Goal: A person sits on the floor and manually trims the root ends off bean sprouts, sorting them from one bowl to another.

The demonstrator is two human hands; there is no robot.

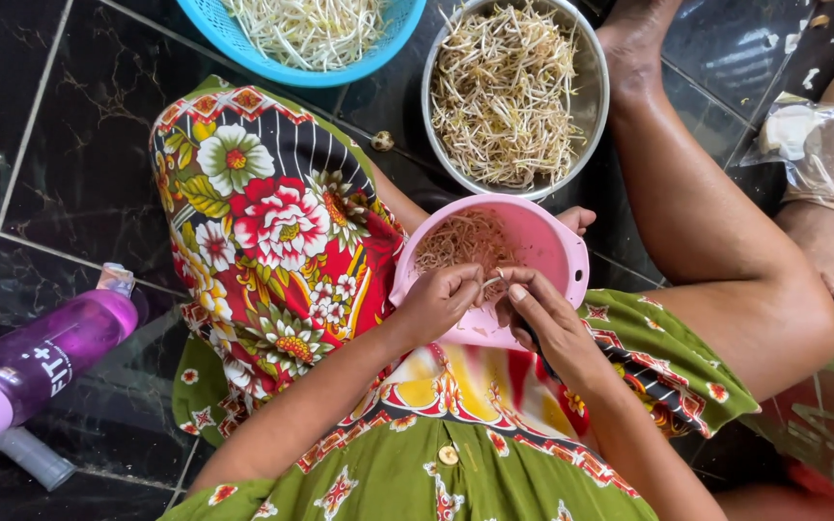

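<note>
Hands (441, 299) (542, 314) pinching one sprout (491, 281) over pink bowl (542, 246) on lap; may tip if knee shifts.

A home floor, used for kitchen work: someone sits low on dark marbled tiles (41, 145) in a flowered house dress (272, 232), with a steel bowl (596, 96), blue basket (243, 43) of sprouts and purple water bottle (31, 362) around.
</note>
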